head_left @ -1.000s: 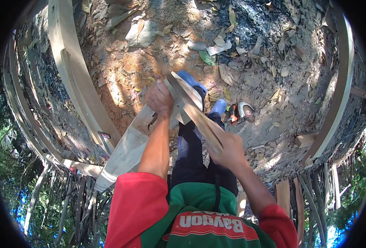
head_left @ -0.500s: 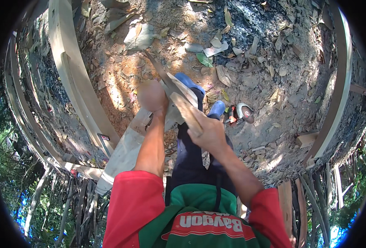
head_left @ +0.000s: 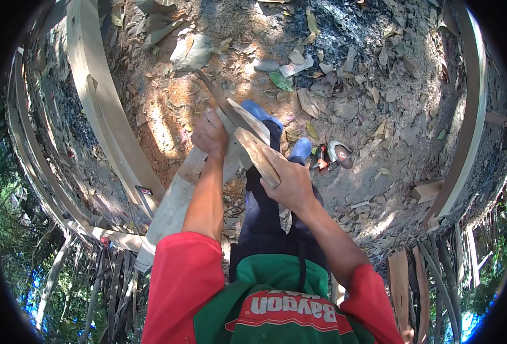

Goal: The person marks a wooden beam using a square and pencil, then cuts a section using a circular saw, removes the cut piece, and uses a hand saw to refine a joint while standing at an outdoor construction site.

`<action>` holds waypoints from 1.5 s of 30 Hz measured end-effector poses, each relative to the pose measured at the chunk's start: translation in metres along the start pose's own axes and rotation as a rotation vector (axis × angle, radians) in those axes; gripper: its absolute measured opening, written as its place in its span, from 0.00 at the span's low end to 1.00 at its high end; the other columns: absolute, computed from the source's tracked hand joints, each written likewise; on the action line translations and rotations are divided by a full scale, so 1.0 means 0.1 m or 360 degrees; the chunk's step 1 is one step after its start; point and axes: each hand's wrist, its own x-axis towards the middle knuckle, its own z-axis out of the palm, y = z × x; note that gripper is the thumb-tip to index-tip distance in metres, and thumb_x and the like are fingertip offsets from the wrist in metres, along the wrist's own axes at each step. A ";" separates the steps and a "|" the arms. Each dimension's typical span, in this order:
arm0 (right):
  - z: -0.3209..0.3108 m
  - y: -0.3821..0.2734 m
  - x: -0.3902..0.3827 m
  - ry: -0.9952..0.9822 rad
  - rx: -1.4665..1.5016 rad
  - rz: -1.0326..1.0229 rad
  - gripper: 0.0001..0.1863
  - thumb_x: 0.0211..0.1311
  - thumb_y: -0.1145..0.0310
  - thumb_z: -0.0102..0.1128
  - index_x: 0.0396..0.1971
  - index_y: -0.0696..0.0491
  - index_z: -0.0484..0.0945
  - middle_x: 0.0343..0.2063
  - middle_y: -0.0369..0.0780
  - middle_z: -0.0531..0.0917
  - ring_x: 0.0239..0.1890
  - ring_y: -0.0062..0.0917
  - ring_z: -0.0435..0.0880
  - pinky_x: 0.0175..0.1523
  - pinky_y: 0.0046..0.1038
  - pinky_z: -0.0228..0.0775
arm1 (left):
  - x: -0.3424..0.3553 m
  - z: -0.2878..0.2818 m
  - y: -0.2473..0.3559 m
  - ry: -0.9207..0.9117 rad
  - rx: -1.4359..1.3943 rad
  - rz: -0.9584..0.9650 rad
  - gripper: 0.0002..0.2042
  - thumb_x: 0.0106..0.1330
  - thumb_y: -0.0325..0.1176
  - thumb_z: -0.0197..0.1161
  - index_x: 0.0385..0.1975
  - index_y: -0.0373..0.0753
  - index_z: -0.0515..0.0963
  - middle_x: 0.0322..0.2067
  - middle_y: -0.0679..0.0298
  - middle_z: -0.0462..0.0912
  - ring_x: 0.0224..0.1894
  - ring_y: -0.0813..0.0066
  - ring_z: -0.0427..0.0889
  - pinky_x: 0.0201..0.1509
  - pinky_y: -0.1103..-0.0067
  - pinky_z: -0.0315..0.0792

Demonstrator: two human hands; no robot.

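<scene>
My right hand (head_left: 292, 186) is wrapped around the wooden handle (head_left: 257, 156) of a handsaw. The saw's blade (head_left: 226, 103) points away and to the left, lying across the far end of a pale wooden board (head_left: 170, 215). That board slants from the lower left up toward my legs. My left hand (head_left: 209, 133) is closed at the board's far left edge, close beside the blade; its fingertips are hidden. The blade's teeth cannot be made out.
Blue shoes (head_left: 301, 150) show on my feet below the board. A power tool with a round guard (head_left: 339, 155) lies on the ground to the right. Long timbers (head_left: 101, 109) stand at the left, another beam (head_left: 465, 114) at the right. Dry leaves and sawdust cover the soil.
My left hand, blurred before, now shows sharply and sits slightly farther left, with its forearm shifted the same way. The saw and right hand have hardly moved.
</scene>
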 end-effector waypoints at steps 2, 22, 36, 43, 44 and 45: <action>-0.11 -0.25 -0.14 -0.0191 0.0049 0.0210 0.30 0.46 0.67 0.68 0.53 0.55 0.73 0.45 0.48 0.82 0.43 0.40 0.83 0.44 0.37 0.78 | -0.04 -0.03 -0.20 0.0002 0.0052 -0.0029 0.21 0.69 0.45 0.44 0.30 0.42 0.84 0.29 0.48 0.83 0.31 0.45 0.81 0.36 0.59 0.72; -0.80 -0.46 -0.91 -0.0265 0.0013 0.0223 0.34 0.47 0.67 0.66 0.58 0.57 0.69 0.45 0.48 0.81 0.46 0.42 0.82 0.51 0.37 0.76 | -0.03 -0.10 -0.06 0.0083 0.0053 -0.0021 0.21 0.68 0.45 0.43 0.30 0.43 0.85 0.29 0.51 0.83 0.31 0.48 0.82 0.37 0.60 0.72; -0.96 -0.40 -1.13 -0.0271 0.0000 0.0177 0.42 0.35 0.72 0.72 0.59 0.56 0.70 0.34 0.47 0.83 0.35 0.38 0.85 0.39 0.35 0.79 | -0.03 -0.02 -0.14 0.0088 0.0111 0.0034 0.21 0.69 0.44 0.43 0.26 0.37 0.80 0.27 0.47 0.82 0.29 0.44 0.80 0.35 0.57 0.70; -0.92 -0.30 -0.79 -0.0287 0.0103 0.0072 0.44 0.35 0.69 0.74 0.60 0.53 0.69 0.37 0.46 0.84 0.35 0.39 0.85 0.36 0.35 0.78 | -0.01 -0.01 -0.13 0.0137 0.0112 0.0017 0.22 0.69 0.46 0.43 0.27 0.37 0.81 0.27 0.47 0.82 0.29 0.44 0.80 0.35 0.57 0.70; -0.80 -0.24 -0.65 -0.0302 0.0064 0.0008 0.40 0.40 0.67 0.72 0.59 0.53 0.69 0.36 0.48 0.83 0.33 0.44 0.83 0.36 0.40 0.75 | -0.02 -0.02 -0.15 0.0128 0.0139 0.0013 0.22 0.69 0.46 0.43 0.27 0.37 0.81 0.27 0.47 0.82 0.29 0.44 0.80 0.35 0.57 0.70; -0.62 -0.22 -0.37 -0.0371 0.0010 0.0127 0.37 0.42 0.66 0.70 0.58 0.53 0.70 0.36 0.49 0.83 0.34 0.45 0.83 0.37 0.41 0.75 | -0.03 -0.01 -0.13 0.0115 0.0153 0.0009 0.22 0.68 0.46 0.43 0.28 0.38 0.81 0.27 0.47 0.82 0.29 0.44 0.80 0.35 0.57 0.70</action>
